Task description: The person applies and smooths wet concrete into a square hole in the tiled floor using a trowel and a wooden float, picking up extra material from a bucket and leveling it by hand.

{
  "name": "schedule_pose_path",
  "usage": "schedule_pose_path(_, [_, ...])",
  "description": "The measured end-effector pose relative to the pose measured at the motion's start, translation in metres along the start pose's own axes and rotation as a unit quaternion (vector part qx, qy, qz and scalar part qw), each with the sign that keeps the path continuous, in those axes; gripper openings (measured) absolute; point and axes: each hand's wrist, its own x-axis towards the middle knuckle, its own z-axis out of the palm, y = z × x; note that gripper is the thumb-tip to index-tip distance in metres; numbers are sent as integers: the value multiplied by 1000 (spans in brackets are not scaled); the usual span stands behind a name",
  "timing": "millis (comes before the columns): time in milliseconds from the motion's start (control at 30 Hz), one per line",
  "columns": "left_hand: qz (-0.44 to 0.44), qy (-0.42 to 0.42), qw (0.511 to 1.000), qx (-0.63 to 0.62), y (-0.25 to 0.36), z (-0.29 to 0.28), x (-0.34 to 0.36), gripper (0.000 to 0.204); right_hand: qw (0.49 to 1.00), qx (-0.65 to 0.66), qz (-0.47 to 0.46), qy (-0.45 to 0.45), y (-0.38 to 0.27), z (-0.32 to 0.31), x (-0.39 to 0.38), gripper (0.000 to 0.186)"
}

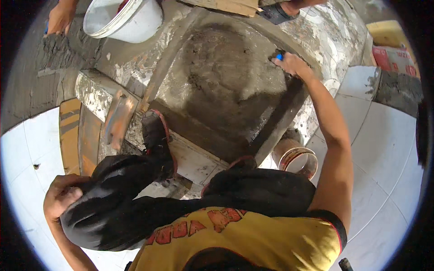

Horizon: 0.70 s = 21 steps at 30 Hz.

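My right hand (294, 64) is closed around a blue-handled tool (280, 57) at the far right corner of a shallow mixing bed. Its working end is smeared with grey mortar, and my fingers hide part of it. Wet mortar (221, 63) lies in the bed, heaped toward the middle and thinner along the sides. On my left knee rests my left hand (63, 196), holding nothing, its thumb apart from the fingers.
At far left, another person's hand (61, 18) is by a mortar-coated wall (31, 86). A white bucket (140, 22) stands beyond the bed; a smaller bucket (296, 158) sits right of it. A sandalled foot (276, 13) is at the far edge. My left shoe (156, 135) touches the near rim.
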Motion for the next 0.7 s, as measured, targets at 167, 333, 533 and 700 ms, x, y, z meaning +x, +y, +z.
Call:
schedule_pose_path(167, [203, -76, 837, 503, 73, 59, 2, 54, 996, -64, 39, 57, -19, 2, 13, 65])
schedule_pose_path(333, [313, -73, 837, 442, 81, 82, -14, 56, 961, 159, 82, -212, -22, -15, -14, 55])
schedule_pose_path(533, [333, 12, 740, 585, 103, 105, -27, 62, 986, -102, -71, 108, -26, 4, 16, 60])
schedule_pose_path(700, [366, -151, 766, 507, 106, 104, -12, 54, 985, -72, -88, 127, -57, -18, 64, 68])
